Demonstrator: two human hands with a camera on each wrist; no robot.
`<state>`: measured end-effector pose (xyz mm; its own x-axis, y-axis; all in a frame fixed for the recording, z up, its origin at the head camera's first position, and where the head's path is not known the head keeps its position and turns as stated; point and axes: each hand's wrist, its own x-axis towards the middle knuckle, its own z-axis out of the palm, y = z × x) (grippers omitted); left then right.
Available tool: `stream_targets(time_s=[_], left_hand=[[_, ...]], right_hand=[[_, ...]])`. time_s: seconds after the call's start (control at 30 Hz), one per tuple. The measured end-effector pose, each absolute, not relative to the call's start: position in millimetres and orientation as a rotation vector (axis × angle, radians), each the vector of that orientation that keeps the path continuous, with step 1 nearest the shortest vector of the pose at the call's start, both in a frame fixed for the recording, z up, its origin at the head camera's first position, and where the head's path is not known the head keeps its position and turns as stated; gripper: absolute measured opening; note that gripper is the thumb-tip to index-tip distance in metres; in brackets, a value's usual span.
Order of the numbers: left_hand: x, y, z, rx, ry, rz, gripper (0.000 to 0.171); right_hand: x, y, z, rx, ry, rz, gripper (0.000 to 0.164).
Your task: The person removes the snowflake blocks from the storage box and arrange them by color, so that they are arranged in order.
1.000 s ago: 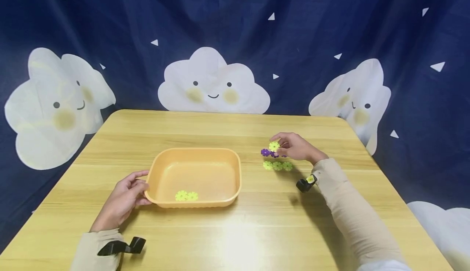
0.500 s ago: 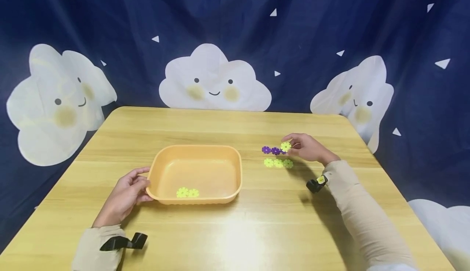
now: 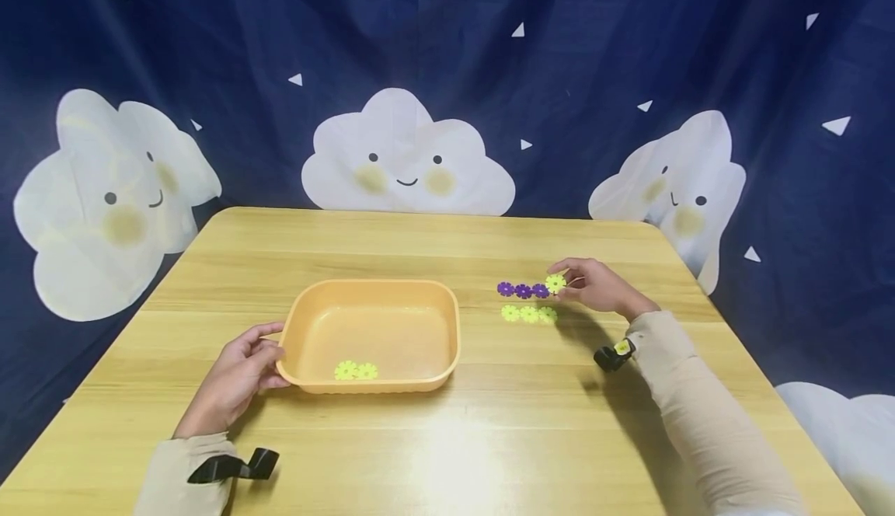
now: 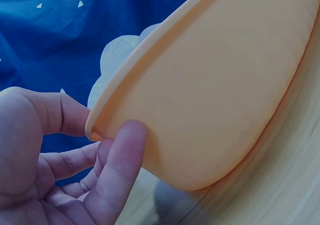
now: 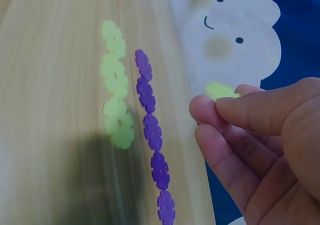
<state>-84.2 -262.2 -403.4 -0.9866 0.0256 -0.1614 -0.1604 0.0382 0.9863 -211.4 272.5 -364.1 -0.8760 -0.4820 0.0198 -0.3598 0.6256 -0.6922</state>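
Note:
My left hand [image 3: 234,376] pinches the left rim of an orange plastic basin [image 3: 391,333]. In the left wrist view its thumb [image 4: 125,157] presses on the basin wall [image 4: 210,90] below the lip. Yellow-green snowflake discs [image 3: 355,371] lie inside the basin near its front wall. Over the right side of the table, my right hand [image 3: 597,287] pinches one yellow-green snowflake disc [image 3: 555,284] between thumb and fingertips. Beside it runs a row of purple snowflake discs [image 5: 152,132], partly covered by the hand in the head view. Nearer me lies a row of three yellow-green discs [image 5: 115,77].
Everything stands on a light wooden table [image 3: 447,454]. Behind it hangs a dark blue curtain [image 3: 559,57] with white clouds [image 3: 409,131]. The table's right edge runs just beyond my right hand.
My right hand has moved to the right along the purple row with the yellow-green disc, uncovering more of the purple discs. My left hand stays on the basin rim.

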Motion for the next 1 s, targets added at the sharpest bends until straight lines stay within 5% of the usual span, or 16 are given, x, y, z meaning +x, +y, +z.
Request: stream_targets(time_s=[1.0], left_hand=[[-82.9, -260.5, -401.3, -0.14, 2.164, 2.087, 0.049]], right_hand=[[-200.1, 295.2, -394.9, -0.713, 2.691, -0.889, 0.036]])
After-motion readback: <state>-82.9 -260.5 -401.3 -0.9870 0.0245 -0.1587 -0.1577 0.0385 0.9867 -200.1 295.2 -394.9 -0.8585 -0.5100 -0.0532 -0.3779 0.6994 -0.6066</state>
